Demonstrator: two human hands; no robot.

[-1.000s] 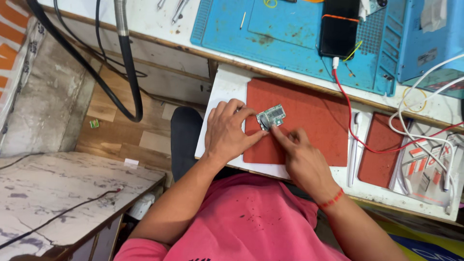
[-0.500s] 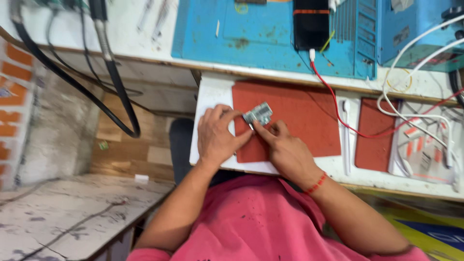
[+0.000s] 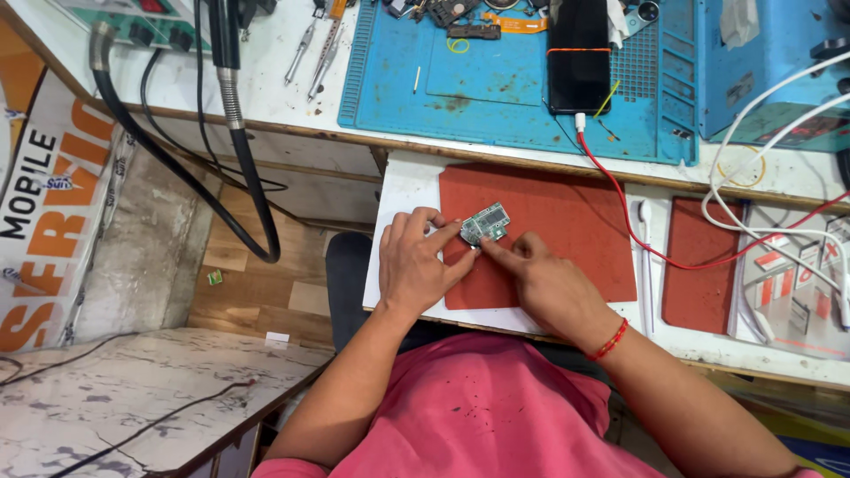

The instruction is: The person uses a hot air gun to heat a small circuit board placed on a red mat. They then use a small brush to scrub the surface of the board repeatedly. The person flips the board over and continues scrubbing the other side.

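Observation:
A small grey-green circuit board lies on a red-brown mat on a white pull-out shelf. My left hand pins the board's left edge with its index finger and thumb. From the right, the fingertips of my right hand touch the board's lower edge; a red thread band circles that wrist. Whether the right fingers hold a small tool I cannot tell.
A blue work mat lies on the bench above, with a black phone on a red cable. Tweezers lie at its left. Black hoses hang down. White cables and a second red mat sit at right.
The view has shifted and tilted a little between frames. Both hands stay on the small board on the red mat, with only slight finger movement.

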